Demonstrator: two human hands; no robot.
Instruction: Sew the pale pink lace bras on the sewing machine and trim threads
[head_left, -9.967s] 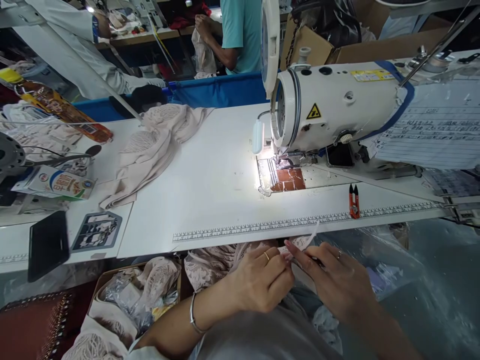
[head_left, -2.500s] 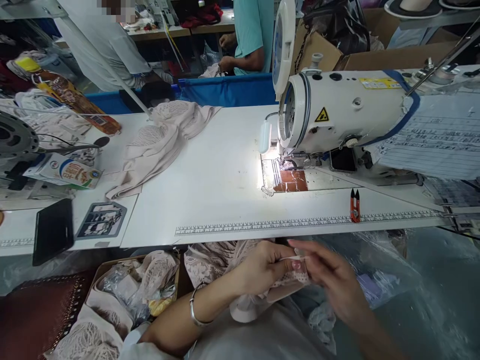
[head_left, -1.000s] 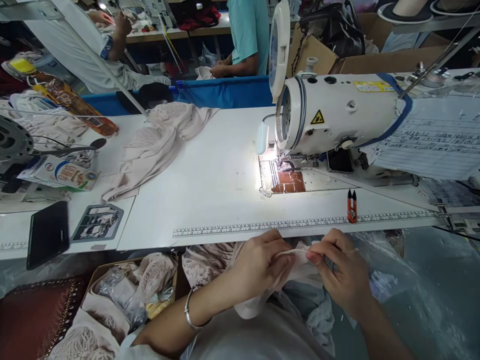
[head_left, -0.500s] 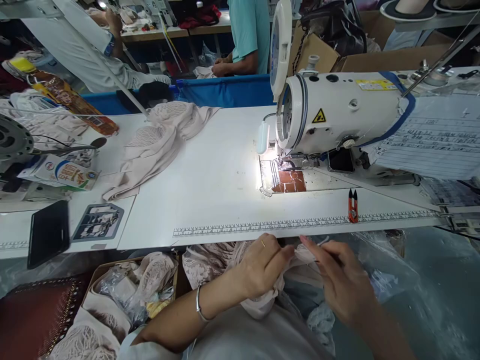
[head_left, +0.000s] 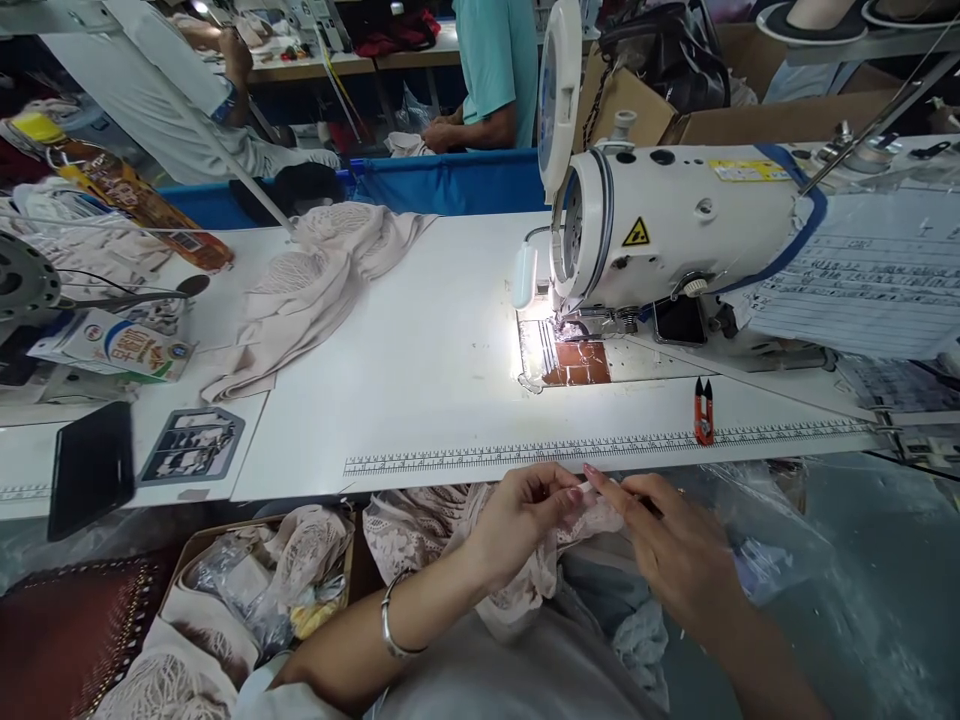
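Pale pink lace fabric (head_left: pixel 517 600) hangs over my lap, below the front edge of the white table. My left hand (head_left: pixel 517 520) pinches the fabric's upper edge between thumb and index finger. Close beside it on the right, my right hand (head_left: pixel 667 540) is closed on the same edge, its index fingertip near the left thumb. Past the hands stands a white sewing machine (head_left: pixel 675 220), its lamp lighting the needle area. Red thread snips (head_left: pixel 703 412) lie on the printed ruler (head_left: pixel 600 447) along the table's front edge.
More pink fabric (head_left: pixel 315 290) lies on the table's left half. Farther left are a bottle (head_left: pixel 127 195), a carton (head_left: pixel 112 345), a dark phone (head_left: pixel 94 470) and a picture card (head_left: pixel 193 445). A box of scraps (head_left: pixel 270 580) sits below. Two people work beyond the blue bin (head_left: pixel 450 180).
My left hand has turned and its thumb and index finger now pinch the fabric edge. The right hand has moved slightly left, closer to it. The fabric edge is raised between them.
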